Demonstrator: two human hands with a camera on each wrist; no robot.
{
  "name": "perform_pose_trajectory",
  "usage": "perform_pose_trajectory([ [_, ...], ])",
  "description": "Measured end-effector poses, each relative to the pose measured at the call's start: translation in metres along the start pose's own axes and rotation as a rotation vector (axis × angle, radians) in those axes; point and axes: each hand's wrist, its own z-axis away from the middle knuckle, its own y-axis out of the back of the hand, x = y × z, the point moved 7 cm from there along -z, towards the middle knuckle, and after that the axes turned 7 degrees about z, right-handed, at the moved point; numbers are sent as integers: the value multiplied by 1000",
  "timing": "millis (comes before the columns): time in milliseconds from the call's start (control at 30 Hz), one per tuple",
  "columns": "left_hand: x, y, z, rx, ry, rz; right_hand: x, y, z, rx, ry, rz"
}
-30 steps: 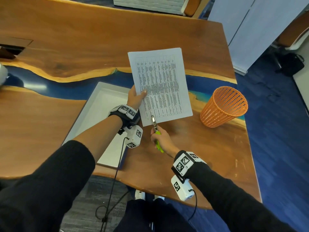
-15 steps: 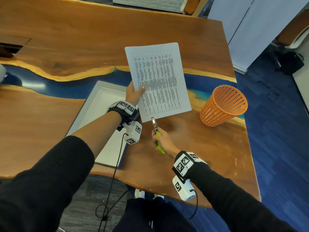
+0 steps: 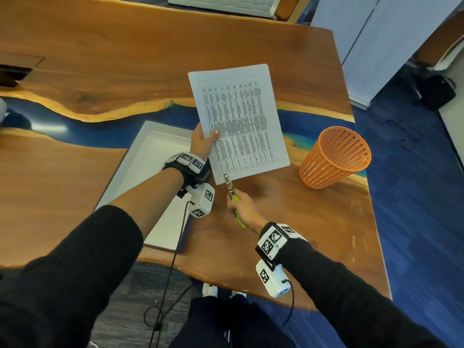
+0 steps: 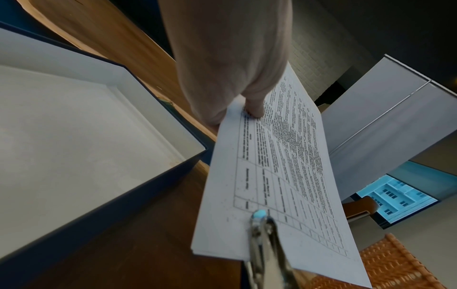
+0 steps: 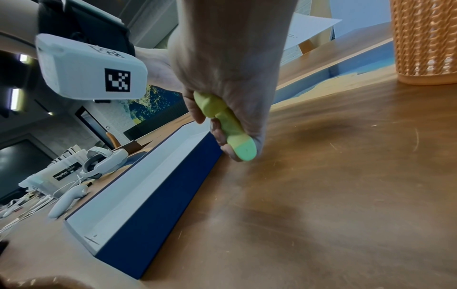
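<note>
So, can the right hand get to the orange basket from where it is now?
Probably yes: only bare table lies between right hand and basket, though it grips the green-handled tool.

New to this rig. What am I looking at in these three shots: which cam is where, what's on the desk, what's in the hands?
There is no robot here. A person works bare-handed and wears one camera on the head, plus a white camera box with markers at each wrist. The wide picture is the head view, looking down. The other two pictures each look along one hand.

The left hand pinches a stack of printed sheets above the wooden table. The right hand grips a plier-like metal tool with green handles. Its tip is at the stack's near corner.

On the table are a shallow white tray with blue outer walls and an orange mesh basket.
</note>
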Motion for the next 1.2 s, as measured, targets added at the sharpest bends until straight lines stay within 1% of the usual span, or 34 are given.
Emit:
perform_pose_trajectory([
  [200, -4, 0, -1, 0, 12, -14, 1, -1, -1, 20, -27, -9],
  [700, -12, 0, -3, -2, 21, -16, 2, -1, -4, 70, -20, 25],
  [1033, -23, -1, -3, 0, 31, 14, 9, 4, -5, 76, -40, 105],
  [1200, -27, -3, -1, -4, 29, 11, 12, 7, -3, 100, -49, 103],
])
